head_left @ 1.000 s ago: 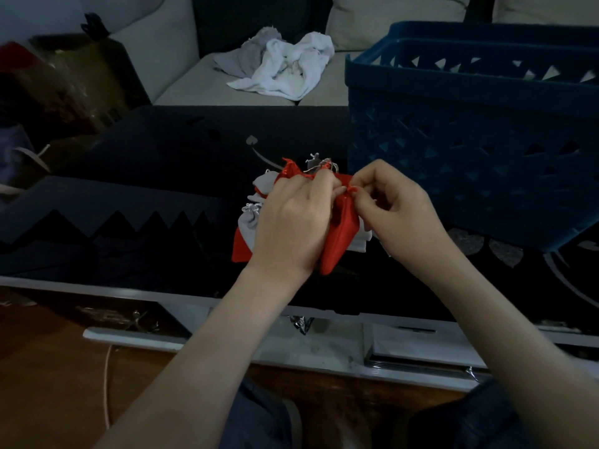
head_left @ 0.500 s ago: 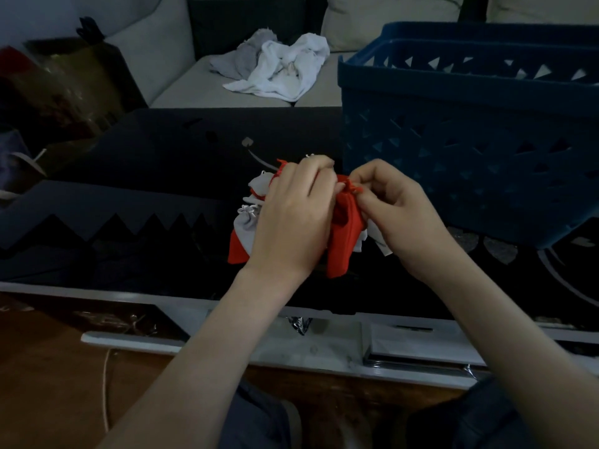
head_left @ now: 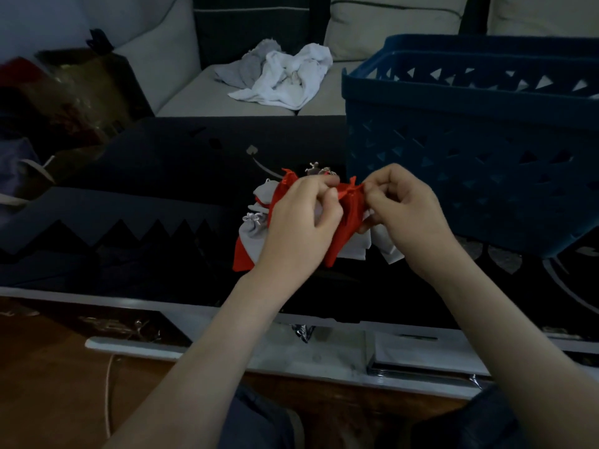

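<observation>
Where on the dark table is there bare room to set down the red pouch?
Bare tabletop lies left of the pouch pile, out to the left edge, and behind the pile toward the sofa. Right is crowded: the blue basket stands close beside the right hand, which with the left hand pinches the red pouch.

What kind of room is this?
Most likely a living room at home: a pale sofa with cushions, crumpled cloths lying on it, and a low dark table holding a blue basket.

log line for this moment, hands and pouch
left hand: grips red pouch | right hand: pinches pouch mouth | under it: pouch pile | beside: blue basket
</observation>
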Demonstrator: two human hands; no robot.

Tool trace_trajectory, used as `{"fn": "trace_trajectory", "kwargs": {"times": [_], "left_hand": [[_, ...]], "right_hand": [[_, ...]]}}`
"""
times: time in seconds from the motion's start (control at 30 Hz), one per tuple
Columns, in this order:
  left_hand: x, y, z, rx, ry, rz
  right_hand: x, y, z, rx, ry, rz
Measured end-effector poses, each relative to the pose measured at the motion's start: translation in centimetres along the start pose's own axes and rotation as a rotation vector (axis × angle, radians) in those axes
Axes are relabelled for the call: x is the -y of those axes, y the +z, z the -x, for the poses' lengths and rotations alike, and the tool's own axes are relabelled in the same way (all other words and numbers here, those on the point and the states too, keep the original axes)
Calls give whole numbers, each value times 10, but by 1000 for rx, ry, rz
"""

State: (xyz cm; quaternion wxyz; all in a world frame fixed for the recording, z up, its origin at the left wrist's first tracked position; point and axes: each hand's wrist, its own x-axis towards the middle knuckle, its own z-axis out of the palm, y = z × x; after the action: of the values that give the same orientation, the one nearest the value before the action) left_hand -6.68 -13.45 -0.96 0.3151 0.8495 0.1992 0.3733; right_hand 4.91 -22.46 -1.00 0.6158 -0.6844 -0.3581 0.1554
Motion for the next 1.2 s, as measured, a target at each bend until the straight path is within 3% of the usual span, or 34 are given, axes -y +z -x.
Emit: {"fn": "trace_trajectory", "kwargs": {"times": [0.1, 0.23, 0.33, 0.47, 0.57, 0.67, 0.77, 0.83, 0.97, 1.1, 1.2], "left_hand": [[-6, 1, -3, 103, -123, 180], [7, 2, -6, 51, -207, 202], [16, -3, -7, 40, -300, 245], [20, -8, -4, 78, -267, 225], [27, -8, -2, 139, -402, 279], [38, -3, -3, 212, -466, 30], [51, -3, -4, 247, -504, -206], [61, -5, -4, 239, -520, -300], [72, -7, -2, 174, -537, -429], [80, -8, -2, 187, -578, -454], [75, -13, -2, 160, -563, -339]], "right_hand": [[5, 5, -2, 72, 81, -255], [5, 14, -1, 206, 81, -370], [1, 17, -3, 226, 68, -221], [-5, 19, -7, 162, 27, -118], [-9, 20, -8, 162, 25, -108], [-17, 24, -10, 147, 26, -21], [-31, 25, -14, 101, 19, 253], [-39, 23, -18, 163, 36, 371], [-50, 24, -17, 337, 33, 464], [-55, 29, -15, 310, -44, 576], [-56, 29, -14, 283, -74, 605]]}}
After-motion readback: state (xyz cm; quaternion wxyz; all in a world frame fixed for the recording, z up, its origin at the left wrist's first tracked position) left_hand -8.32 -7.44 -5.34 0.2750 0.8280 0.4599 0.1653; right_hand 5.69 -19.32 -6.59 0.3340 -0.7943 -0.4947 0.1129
